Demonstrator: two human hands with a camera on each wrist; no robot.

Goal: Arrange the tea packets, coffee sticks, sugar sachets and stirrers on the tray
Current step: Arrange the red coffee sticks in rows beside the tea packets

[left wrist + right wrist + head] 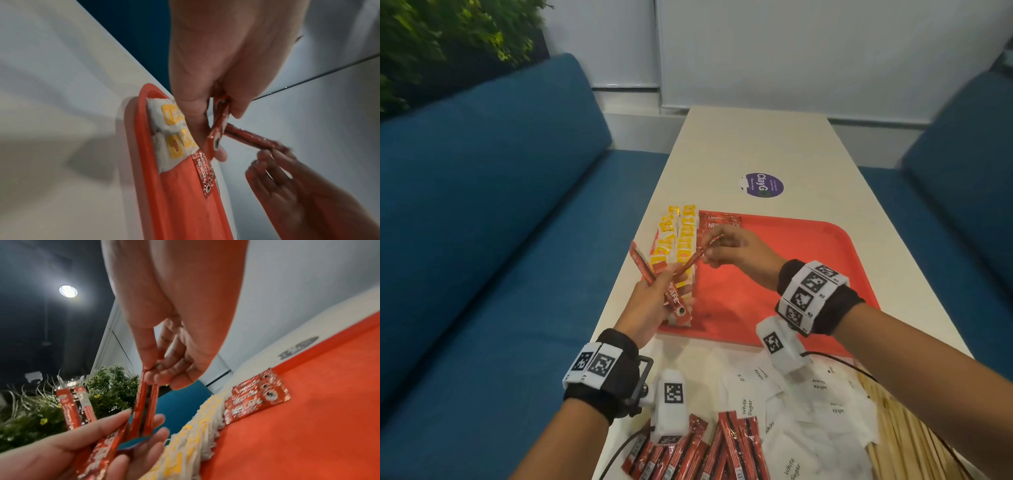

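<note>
The red tray [791, 274] lies mid-table. A column of yellow-and-white tea packets [674, 246] runs along its left side, and several red coffee sticks [719, 221] lie at its far-left corner. Over the tea packets my left hand [664, 284] grips a fan of coffee sticks [674, 298]. My right hand [710, 251] pinches the top end of one stick [697, 256] from that fan. In the right wrist view the pinched stick [144, 410] hangs from my right fingertips [152, 374] into the left hand [123, 443]. In the left wrist view my left hand [216, 113] clasps the sticks [218, 129].
On the near table edge lie a pile of coffee sticks [705, 448], white sugar sachets [808, 404] and wooden stirrers [907, 428]. A purple sticker [762, 185] marks the table beyond the tray. Blue sofas flank the table on both sides.
</note>
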